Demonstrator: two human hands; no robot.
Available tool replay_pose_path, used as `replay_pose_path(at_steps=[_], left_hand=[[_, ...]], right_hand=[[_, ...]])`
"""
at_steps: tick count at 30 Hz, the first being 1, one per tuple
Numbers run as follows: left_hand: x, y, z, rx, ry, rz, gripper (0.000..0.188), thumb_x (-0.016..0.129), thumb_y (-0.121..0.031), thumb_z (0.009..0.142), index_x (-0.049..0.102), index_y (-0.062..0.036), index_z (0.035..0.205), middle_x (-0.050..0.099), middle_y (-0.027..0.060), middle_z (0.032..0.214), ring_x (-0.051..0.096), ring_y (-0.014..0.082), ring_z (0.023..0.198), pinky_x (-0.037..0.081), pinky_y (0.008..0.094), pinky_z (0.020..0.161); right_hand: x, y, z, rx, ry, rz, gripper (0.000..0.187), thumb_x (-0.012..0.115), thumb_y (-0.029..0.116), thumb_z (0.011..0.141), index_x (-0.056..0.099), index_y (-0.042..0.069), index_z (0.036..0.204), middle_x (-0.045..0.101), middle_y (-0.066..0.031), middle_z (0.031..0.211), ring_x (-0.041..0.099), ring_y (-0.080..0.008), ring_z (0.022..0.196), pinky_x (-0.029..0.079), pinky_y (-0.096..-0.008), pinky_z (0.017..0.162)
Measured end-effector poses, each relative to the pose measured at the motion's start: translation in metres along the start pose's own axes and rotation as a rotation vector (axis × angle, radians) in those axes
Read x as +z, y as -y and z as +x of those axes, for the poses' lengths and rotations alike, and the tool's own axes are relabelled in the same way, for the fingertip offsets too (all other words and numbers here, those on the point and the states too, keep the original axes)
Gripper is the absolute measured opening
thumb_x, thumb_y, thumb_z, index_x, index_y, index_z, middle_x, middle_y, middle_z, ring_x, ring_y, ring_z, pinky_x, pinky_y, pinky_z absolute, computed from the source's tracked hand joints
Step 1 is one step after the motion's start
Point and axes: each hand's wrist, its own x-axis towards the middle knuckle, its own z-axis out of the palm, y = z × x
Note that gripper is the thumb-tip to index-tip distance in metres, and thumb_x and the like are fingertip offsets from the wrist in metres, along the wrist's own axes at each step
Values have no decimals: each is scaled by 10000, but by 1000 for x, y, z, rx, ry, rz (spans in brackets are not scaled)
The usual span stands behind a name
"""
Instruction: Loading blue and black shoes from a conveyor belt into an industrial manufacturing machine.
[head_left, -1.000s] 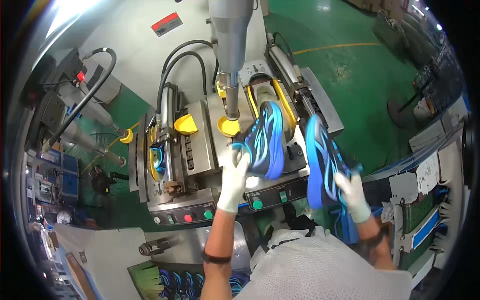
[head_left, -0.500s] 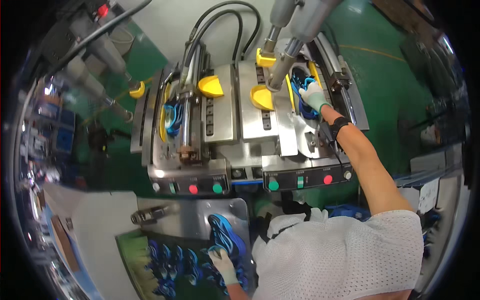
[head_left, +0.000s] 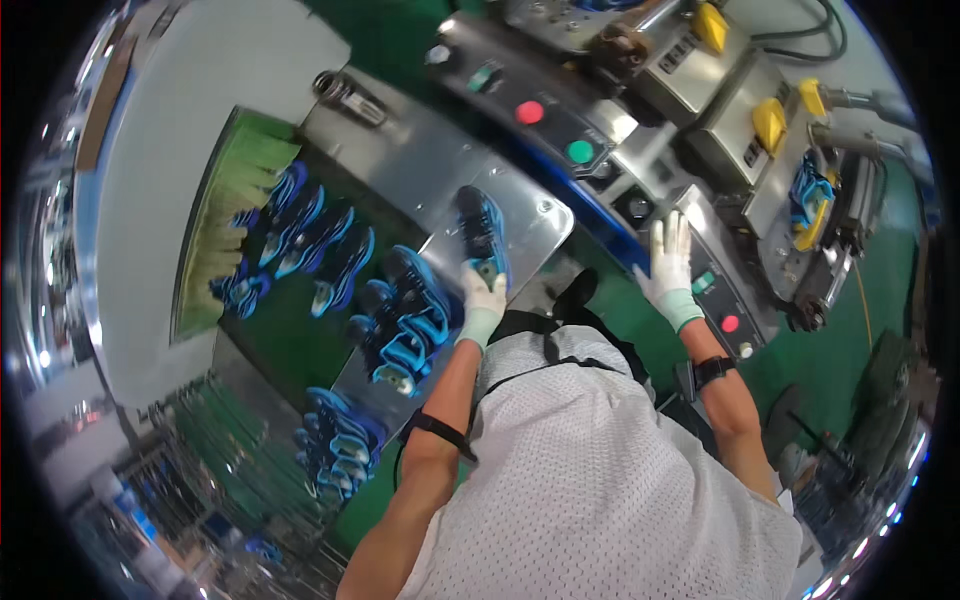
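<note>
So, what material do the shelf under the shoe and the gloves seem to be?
The shelf looks like bare polished metal, probably steel: grey, with mirror-like glare. The glove on the left hand, holding the blue shoe, and that on the right hand look like white knitted fabric, matte.

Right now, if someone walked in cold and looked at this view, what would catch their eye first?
Probably the bright blue shoe on the shiny metal plate, gripped by the white-gloved left hand. Next, the rows of matching blue shoes on the green surface at left, and the red button and green button on the machine panel above. The gloved right hand rests flat on the panel's edge.
</note>
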Motion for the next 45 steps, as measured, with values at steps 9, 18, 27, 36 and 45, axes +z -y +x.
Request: replay_pose_path(at_steps=[9,18,27,36,45], left_hand=[[-146,8,-82,-8,-323,-379,541,677,-37,904,453,41,1391,486,190,1394,533,320,1276,439,388,1095],[-131,56,-48,-125,364,362,603,728,-315,869,513,6,1332,542,284,1276,575,410,1151,508,474,939],[-85,103,-23,211,416,556,423,692,-363,891,585,-17,1111,594,238,1126,630,428,1021,531,509,883],[-31,-96,-82,925,862,243,203,632,-146,929,599,54,942,600,267,913,575,466,839,448,521,746],[124,-214,-350,1780,1440,13,309,706,-163,894,608,21,1121,616,253,1034,588,453,964,491,498,797]], right_hand=[[21,150,4,-55,87,530,910,757,283,850,248,-62,1521,259,-320,1571,238,-409,1499,227,-424,1221],[160,288,52,360,70,653,824,788,298,767,402,-47,1408,569,-281,1294,558,-415,1210,428,-447,1056],[89,197,-18,759,174,1526,250,813,231,798,672,32,853,648,-20,748,583,-116,662,498,-295,643],[11,145,-265,985,-809,1497,434,802,217,817,648,-13,1151,679,-31,938,610,-106,814,517,-278,763],[-32,161,-520,1392,-1928,1128,329,779,136,814,674,-9,1090,681,-28,996,615,-113,870,515,-293,787]])
